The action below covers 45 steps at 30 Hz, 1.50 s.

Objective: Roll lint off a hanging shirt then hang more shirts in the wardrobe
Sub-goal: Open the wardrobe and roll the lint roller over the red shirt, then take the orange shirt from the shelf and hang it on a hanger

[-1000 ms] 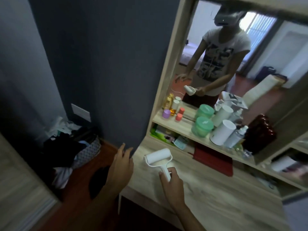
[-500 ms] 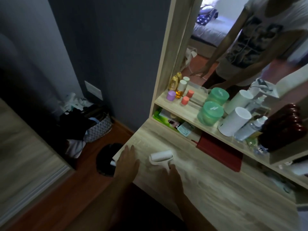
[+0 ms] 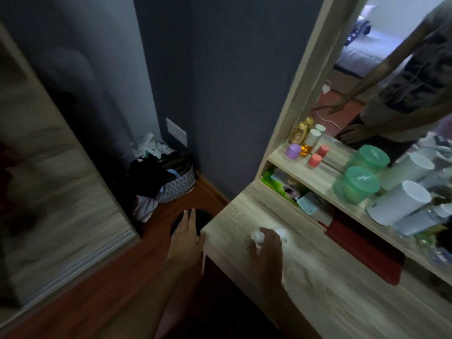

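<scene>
- The right hand (image 3: 265, 243) lies over the white lint roller (image 3: 281, 233) on the dresser top (image 3: 318, 277); I cannot tell if it grips.
- The left hand (image 3: 186, 238) is flat and open, empty, further away.

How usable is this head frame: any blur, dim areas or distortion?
Head view: dim overall, brightest in the mirror; motion blur smears the wardrobe door and the right hand over the lint roller; wide-angle bending tilts the dresser frame; the left hand stays fairly legible.

On the shelf I count two green jars (image 3: 355, 185), two white cylinders (image 3: 401, 204), one purple cap (image 3: 293, 150), one lint roller (image 3: 259, 234).
</scene>
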{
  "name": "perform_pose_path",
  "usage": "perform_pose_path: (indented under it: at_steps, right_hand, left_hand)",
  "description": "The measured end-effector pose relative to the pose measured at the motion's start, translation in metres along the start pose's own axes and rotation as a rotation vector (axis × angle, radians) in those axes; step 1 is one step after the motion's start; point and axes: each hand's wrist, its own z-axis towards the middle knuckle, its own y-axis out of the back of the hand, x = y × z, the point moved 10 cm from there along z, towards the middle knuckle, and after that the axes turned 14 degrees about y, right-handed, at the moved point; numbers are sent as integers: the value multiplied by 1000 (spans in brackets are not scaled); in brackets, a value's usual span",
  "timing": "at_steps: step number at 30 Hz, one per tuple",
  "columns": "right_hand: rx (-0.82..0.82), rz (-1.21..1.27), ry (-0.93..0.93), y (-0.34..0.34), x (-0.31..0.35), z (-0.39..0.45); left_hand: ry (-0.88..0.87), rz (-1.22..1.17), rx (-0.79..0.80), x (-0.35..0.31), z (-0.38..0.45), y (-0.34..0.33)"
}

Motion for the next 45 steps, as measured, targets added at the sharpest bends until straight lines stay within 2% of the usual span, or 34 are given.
perform_pose_path:
  at_steps: [2, 6, 11, 14, 18, 21, 25, 28, 31, 35, 37, 40, 45]
  right_hand:
    - [79, 6, 104, -24, 40, 16]
    - [276, 50, 188, -86, 112, 36]
    - [573, 8, 369, -170, 222, 43]
    - [626, 40, 466, -201, 300, 46]
    - [648, 83, 608, -229, 415, 58]
    - [592, 125, 750, -229, 512, 82]
    - [399, 223, 889, -185, 646, 138]
    - [218, 311, 994, -126, 737, 182]
    - [3, 413, 1080, -52, 821, 230]
    - [-201, 443, 1193, 24, 901, 282]
    - [-239, 463, 1216, 43, 927, 307]
    - [-193, 481, 1194, 51, 960, 346]
    - [-172, 364, 1235, 42, 1009, 384]
  left_hand:
    - [30, 10, -35, 24, 5, 22]
    - [77, 57, -127, 82, 10, 77]
    - [232, 60, -257, 170, 7, 160]
    - [321, 71, -326, 221, 5, 213]
    - [326, 51, -487, 267, 2, 302]
    - [279, 65, -643, 284, -6, 389]
    - [120, 154, -818, 276, -23, 517]
    - [20, 230, -956, 250, -38, 614]
    - [-70, 308, -1161, 219, -57, 711]
    - [-132, 493, -1331, 181, -64, 805]
    - [-122, 577, -1382, 167, -63, 843]
    - [-71, 511, -1413, 156, -58, 900]
    - [41, 572, -1462, 133, -36, 970]
